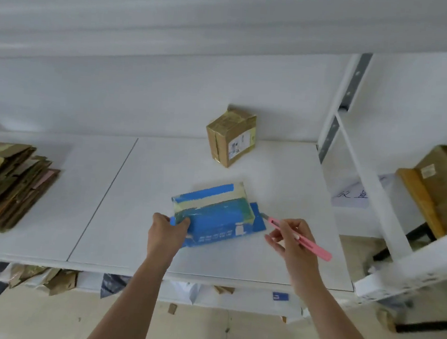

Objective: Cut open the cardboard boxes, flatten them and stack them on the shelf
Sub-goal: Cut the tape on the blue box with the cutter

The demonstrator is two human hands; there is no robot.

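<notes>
1. The blue box (217,217) lies on its side near the front of the white shelf (102,200), roughly at its middle, with tape bands across its top and an end flap splayed out at the right.
2. The left hand (168,232) grips the box's left end, fingers curled over the near corner and thumb on top; this looks meant to pin the box against the push of the blade.
3. The right hand (290,241) pinches a pink utility knife (300,238) like a pen, thumb and forefinger clamped on the handle and the other fingers loosely spread. The blade tip sits at the box's right end by the open flap, probably to slit the taped seam there.
4. A brown taped box (230,136) stands upright farther back, well apart from the blue one, apparently uncut.
5. The stack of flattened cardboard (7,187) sits at the shelf's left edge, likely where this box ends up.
</notes>
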